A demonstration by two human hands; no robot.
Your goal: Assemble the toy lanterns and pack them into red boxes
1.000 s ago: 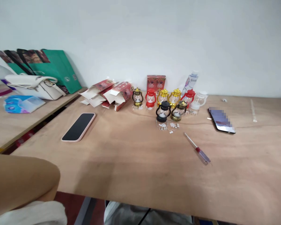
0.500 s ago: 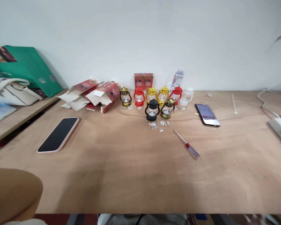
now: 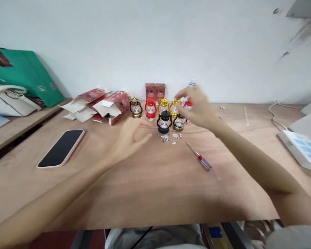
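Toward the far edge of the table (image 3: 155,193), right of its left corner, the lanterns stand upright in a loose group. Front pair: black lantern (image 3: 164,125), with bronze lantern (image 3: 179,123) just right of it. Behind them, left to right: black-and-bronze lantern (image 3: 136,108), red lantern (image 3: 150,109), two gold lanterns (image 3: 163,106), another red lantern (image 3: 188,104) partly hidden by the right hand (image 3: 197,106). Clear globes; a white candle-like piece shows in the black lantern, the bronze lantern and the red lantern.

Right hand above the right end of the group, fingers curved, thumb apart, nothing seen in grasp; blurred, contact cannot be told. Left hand (image 3: 129,139) left of the black lantern, apart from it, thumb and fingers spread, empty.

Small white pieces (image 3: 166,137) lie before the front pair; screwdriver (image 3: 204,162) nearer the front edge. Against the wall: two small red boxes (image 3: 155,91) upright, contents hidden; bottle (image 3: 192,82) mostly covered by the right hand. Opened cartons (image 3: 114,106) lie left of the lanterns, flaps out, pale insides, contents unclear. Phone (image 3: 61,148) lies toward the left edge, white device (image 3: 300,147) at the right. White handbag (image 3: 19,103) and green bag (image 3: 35,77) sit beyond the left edge, contents hidden.
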